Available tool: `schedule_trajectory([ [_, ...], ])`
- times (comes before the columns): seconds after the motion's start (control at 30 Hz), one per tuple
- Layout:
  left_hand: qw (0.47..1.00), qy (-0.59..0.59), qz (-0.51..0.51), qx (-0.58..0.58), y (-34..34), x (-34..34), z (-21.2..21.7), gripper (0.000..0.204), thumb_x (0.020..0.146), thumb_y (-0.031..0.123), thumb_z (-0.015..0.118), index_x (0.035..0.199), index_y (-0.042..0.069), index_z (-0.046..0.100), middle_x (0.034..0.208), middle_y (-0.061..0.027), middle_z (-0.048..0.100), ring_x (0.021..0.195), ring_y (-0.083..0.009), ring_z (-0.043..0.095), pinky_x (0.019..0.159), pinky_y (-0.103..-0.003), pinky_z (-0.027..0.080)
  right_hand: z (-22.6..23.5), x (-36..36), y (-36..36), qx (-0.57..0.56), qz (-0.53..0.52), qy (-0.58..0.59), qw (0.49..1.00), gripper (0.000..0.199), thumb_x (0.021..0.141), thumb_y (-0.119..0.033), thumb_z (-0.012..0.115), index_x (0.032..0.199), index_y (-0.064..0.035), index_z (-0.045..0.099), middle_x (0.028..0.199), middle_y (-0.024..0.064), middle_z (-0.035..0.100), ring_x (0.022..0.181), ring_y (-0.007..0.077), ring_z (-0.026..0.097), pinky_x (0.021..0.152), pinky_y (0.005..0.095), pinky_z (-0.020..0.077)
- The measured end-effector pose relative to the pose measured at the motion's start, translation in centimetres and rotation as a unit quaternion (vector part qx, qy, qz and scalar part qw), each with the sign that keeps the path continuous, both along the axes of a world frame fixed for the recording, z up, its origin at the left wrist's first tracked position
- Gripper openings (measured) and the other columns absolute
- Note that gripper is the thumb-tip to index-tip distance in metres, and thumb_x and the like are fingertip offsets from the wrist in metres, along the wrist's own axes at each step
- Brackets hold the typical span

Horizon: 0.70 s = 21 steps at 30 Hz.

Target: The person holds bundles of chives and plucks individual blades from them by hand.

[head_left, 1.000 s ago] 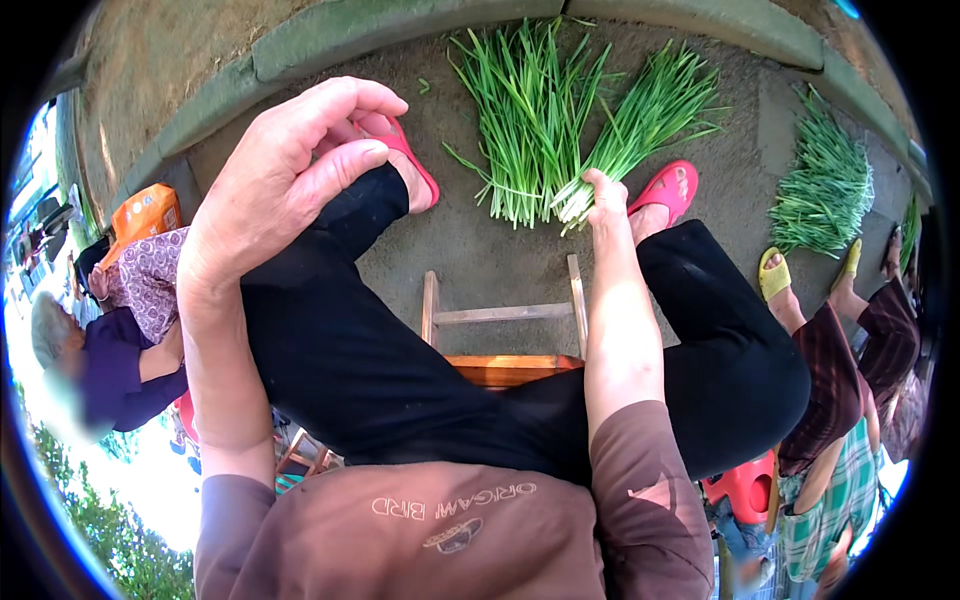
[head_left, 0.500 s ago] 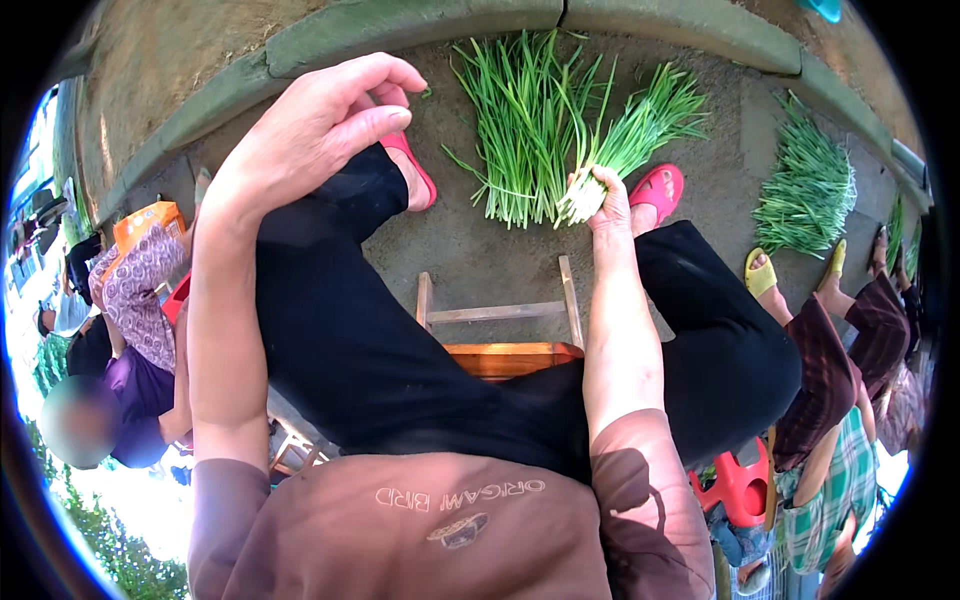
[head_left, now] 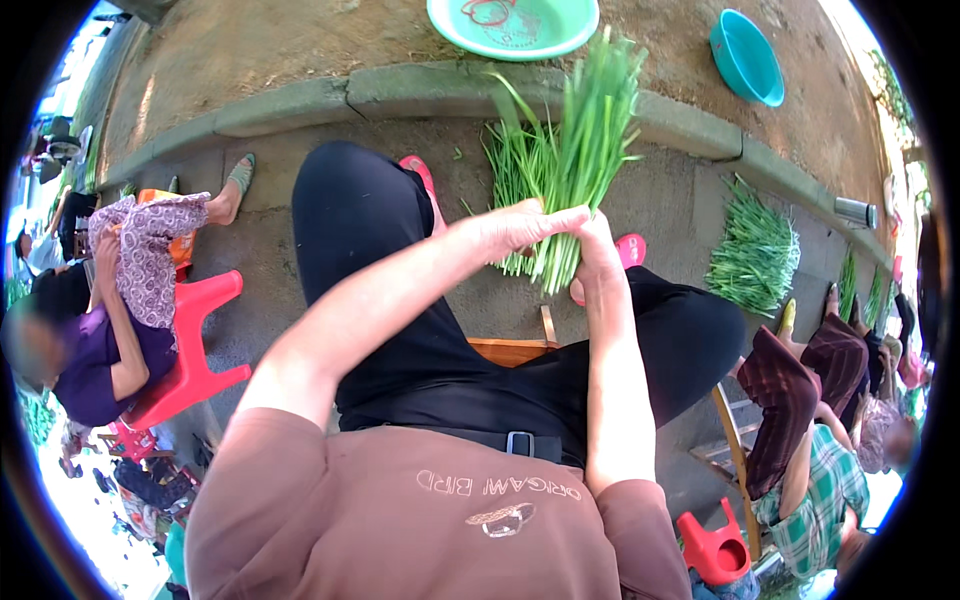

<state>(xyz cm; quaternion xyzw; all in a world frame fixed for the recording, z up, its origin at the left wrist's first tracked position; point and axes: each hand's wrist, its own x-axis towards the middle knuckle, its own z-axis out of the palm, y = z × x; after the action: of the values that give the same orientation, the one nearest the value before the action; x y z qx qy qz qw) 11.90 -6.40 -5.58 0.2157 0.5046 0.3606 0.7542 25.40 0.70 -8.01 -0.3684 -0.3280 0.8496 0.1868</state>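
Newly raised green bunch (head_left: 588,150), long axis forward, tips foremost

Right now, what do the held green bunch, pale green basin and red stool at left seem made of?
Green bunch: fresh leafy stalks, from the thin blades and pale ends. Pale green basin: probably plastic, maybe enamel, smooth, shiny. Red stool: likely moulded plastic, evenly coloured with rounded edges.

A brown short-sleeved shirt (head_left: 420,530) is bearing a pale print (head_left: 503,519); a dark belt (head_left: 478,437) with a metal buckle (head_left: 519,445) is circling black trousers (head_left: 430,385); pink shoes (head_left: 630,249) are showing.
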Motion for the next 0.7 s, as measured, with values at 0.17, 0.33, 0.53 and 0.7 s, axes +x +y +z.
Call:
schedule_trajectory([
  [0.17, 0.971, -0.107, 0.199, 0.078, -4.9, 2.7, 2.7, 0.057, 0.079, 0.035, 0.069, 0.123, 0.005, 0.049, 0.117, -0.0067, 0.054, 0.11, -0.0166, 0.05, 0.094, -0.034, 0.041, 7.6, 0.4, -3.1, 0.203, 0.206, -0.064, 0.955, 0.036, 0.07, -0.012, 0.063, 0.104, 0.0014, 0.058, 0.093, 0.0084, 0.062, 0.085, 0.0136, 0.058, 0.076, 0.0276, 0.0462],
  [0.33, 0.951, -0.023, 0.283, 0.126, -9.3, 2.7, 5.4, 0.058, 0.077, 0.023, 0.068, 0.126, 0.001, 0.047, 0.118, -0.0108, 0.055, 0.109, -0.0187, 0.052, 0.096, -0.034, 0.041, 9.9, 0.6, -6.4, 0.233, 0.312, -0.023, 0.921, 0.047, 0.073, -0.02, 0.066, 0.111, 0.0047, 0.054, 0.097, 0.0088, 0.062, 0.092, 0.0148, 0.057, 0.082, 0.0281, 0.045],
  [0.53, 0.922, 0.053, 0.357, 0.143, -11.8, 3.7, 8.4, 0.026, 0.082, 0.016, 0.063, 0.102, 0.0, 0.059, 0.094, -0.0117, 0.064, 0.087, -0.0178, 0.062, 0.079, -0.031, 0.051, 10.3, 2.5, -11.7, 0.348, 0.264, -0.051, 0.898, 0.09, 0.066, -0.032, 0.081, 0.131, 0.0049, 0.03, 0.105, 0.0145, 0.058, 0.096, 0.0218, 0.058, 0.081, 0.0315, 0.0473],
  [0.7, 0.924, 0.134, 0.266, 0.241, -11.8, 5.0, 11.0, 0.058, 0.078, 0.034, 0.072, 0.119, 0.001, 0.048, 0.108, -0.0108, 0.058, 0.099, -0.0179, 0.057, 0.088, -0.033, 0.045, 11.1, 4.2, -11.5, 0.214, 0.202, 0.072, 0.953, 0.049, 0.072, -0.01, 0.072, 0.112, 0.0007, 0.047, 0.088, 0.0049, 0.058, 0.076, 0.0121, 0.058, 0.065, 0.0264, 0.0496],
])
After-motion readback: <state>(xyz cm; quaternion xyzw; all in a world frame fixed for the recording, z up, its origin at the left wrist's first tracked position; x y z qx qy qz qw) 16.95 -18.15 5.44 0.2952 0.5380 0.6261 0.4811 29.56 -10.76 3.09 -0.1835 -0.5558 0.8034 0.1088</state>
